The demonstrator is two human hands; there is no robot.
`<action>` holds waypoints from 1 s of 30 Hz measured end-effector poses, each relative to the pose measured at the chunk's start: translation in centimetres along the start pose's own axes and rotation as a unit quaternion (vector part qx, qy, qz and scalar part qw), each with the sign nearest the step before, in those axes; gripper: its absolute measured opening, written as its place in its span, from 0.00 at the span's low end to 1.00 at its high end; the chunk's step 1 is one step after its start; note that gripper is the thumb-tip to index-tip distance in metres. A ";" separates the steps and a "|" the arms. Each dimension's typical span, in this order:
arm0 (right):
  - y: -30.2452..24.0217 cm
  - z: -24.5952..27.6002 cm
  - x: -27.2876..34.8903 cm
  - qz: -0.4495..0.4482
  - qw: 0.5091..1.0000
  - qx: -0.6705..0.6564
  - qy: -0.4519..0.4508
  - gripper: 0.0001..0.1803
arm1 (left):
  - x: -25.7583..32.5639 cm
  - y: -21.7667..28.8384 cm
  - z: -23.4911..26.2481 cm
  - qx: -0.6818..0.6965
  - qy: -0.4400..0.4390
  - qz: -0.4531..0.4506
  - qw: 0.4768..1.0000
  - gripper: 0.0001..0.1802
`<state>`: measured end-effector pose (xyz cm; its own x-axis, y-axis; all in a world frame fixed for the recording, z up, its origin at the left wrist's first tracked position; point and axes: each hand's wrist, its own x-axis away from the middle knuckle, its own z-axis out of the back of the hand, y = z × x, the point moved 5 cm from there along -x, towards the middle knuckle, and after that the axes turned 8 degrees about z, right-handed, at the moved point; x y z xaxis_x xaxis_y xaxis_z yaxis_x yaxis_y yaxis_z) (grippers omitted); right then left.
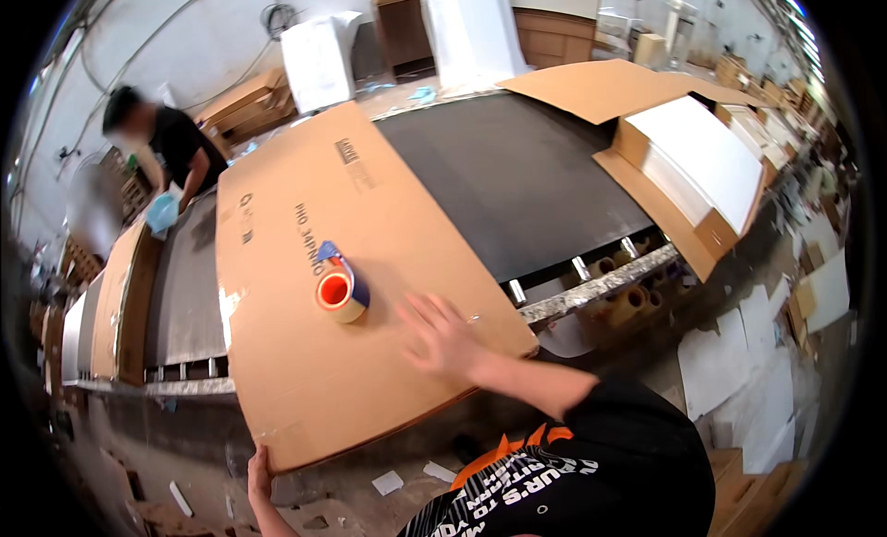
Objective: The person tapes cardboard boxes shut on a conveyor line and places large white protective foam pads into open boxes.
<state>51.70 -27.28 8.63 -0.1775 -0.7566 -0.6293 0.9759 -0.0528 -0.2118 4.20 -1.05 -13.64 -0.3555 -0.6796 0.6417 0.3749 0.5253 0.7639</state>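
Note:
A big flat cardboard box (370, 260) lies across a dark conveyor belt (517, 181). My right hand (442, 335) is spread flat on the box near its near right corner, fingers apart, blurred. My left hand (260, 471) grips the box's near left corner at its lower edge. A tape roll with an orange core in a blue dispenser (340, 286) stands on the box, a little left of my right hand and apart from it.
An open carton with white panels (698, 163) rests at the belt's right end. Another person in a black top (176, 144) works at the far left with a blue cloth. Cardboard tubes (628, 304) lie under the conveyor. Paper scraps litter the floor.

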 end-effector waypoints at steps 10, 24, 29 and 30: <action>3.1 -0.3 8.9 -0.052 0.976 0.093 0.188 0.20 | 5.4 7.5 3.6 0.217 -0.135 -0.047 0.966 0.36; 37.8 -1.4 -7.9 -0.039 0.995 0.092 -0.005 0.34 | 17.2 12.8 -41.2 -0.160 -0.409 -0.119 0.890 0.40; 23.6 3.4 1.3 -0.134 0.990 0.049 0.000 0.35 | 9.3 9.7 -18.2 0.235 0.271 -0.149 0.922 0.11; 22.6 4.4 4.1 -0.194 0.976 0.095 0.003 0.34 | 7.2 9.0 -13.9 0.249 0.274 -0.173 0.913 0.14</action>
<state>73.55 -34.38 4.55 -0.5383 -0.6524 -0.5335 0.8412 -0.4542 -0.2933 16.97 -8.30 -3.08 0.1545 -0.9312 0.3300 -0.1633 0.3053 0.9381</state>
